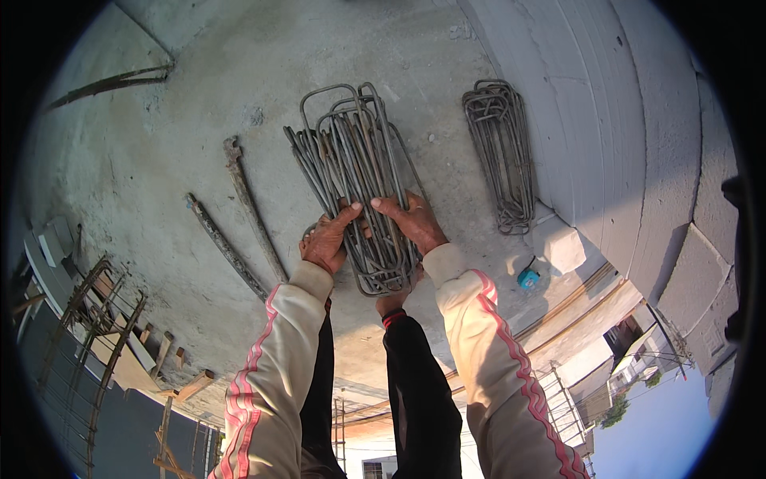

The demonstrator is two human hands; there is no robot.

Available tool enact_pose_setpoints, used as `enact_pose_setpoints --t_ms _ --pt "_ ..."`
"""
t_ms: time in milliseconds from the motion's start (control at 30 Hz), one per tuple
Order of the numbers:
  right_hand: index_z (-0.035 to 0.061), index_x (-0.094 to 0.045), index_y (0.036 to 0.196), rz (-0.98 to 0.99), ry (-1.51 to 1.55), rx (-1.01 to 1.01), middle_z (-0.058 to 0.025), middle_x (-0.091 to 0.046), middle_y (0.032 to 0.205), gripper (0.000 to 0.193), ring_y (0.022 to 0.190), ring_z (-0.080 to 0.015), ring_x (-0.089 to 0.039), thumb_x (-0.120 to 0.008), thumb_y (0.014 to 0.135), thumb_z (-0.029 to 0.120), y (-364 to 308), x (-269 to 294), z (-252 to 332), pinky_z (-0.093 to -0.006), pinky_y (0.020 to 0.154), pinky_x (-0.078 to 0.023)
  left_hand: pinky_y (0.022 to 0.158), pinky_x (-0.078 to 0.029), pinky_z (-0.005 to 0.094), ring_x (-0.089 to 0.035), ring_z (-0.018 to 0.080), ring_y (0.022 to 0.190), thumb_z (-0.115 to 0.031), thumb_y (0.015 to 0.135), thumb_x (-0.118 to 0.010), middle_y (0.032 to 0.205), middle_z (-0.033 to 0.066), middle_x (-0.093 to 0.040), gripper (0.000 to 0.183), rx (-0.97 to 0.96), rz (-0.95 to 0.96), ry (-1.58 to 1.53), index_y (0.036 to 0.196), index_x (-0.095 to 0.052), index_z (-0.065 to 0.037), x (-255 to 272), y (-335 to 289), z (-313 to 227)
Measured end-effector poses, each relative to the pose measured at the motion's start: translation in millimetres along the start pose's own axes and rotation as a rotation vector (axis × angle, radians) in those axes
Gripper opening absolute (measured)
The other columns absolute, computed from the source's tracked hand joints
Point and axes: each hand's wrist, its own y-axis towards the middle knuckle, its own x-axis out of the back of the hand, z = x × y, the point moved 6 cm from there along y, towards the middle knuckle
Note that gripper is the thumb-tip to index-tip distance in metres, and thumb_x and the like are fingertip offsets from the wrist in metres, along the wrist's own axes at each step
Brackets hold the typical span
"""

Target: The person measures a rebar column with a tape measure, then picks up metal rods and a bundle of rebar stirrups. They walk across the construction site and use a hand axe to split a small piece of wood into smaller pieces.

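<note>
A thick stack of bent steel rebar stirrups (351,160), long narrow rectangles, lies over the concrete in front of me. My left hand (325,239) is closed on its left side, thumb laid across the rods. On the opposite side my right hand (416,222) grips the same stack, its thumb pointing inward at the other thumb. Some stirrups stick out at the far end and sit askew from the others. The undersides of both hands' fingers are mostly hidden by the steel.
A second bundle of stirrups (501,156) lies to the right, near a grey block wall (594,104). A blue tape measure (528,279) sits by a pale block (561,246). Left of me lie two metal bars (254,209); a rebar cage (88,343) stands beyond the slab edge.
</note>
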Motion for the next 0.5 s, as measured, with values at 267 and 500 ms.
enact_pose_setpoints --t_ms 267,500 --pt "-0.0017 -0.067 0.128 -0.103 -0.193 0.042 -0.0238 -0.074 0.11 0.082 0.108 -0.0358 -0.07 -0.076 0.081 0.064 -191.5 -37.1 -40.1 -0.0416 0.098 -0.051 0.093 -0.058 0.0429 -0.067 0.0253 0.108 -0.027 0.096 -0.075 0.126 0.0069 -0.067 0.047 0.203 0.016 0.011 0.137 -0.06 -0.011 9.4 -204.3 40.0" --pt "-0.0092 -0.066 0.12 -0.177 0.094 0.027 -0.0273 -0.071 0.11 0.104 0.105 -0.038 -0.069 -0.071 0.071 0.082 -308.1 -62.6 -42.9 -0.0422 0.093 -0.051 0.103 -0.052 0.0456 -0.064 0.0279 0.118 -0.036 0.096 -0.073 0.131 0.0092 -0.066 0.053 0.318 0.155 0.265 0.138 -0.059 -0.007 -9.1 -312.3 20.5"
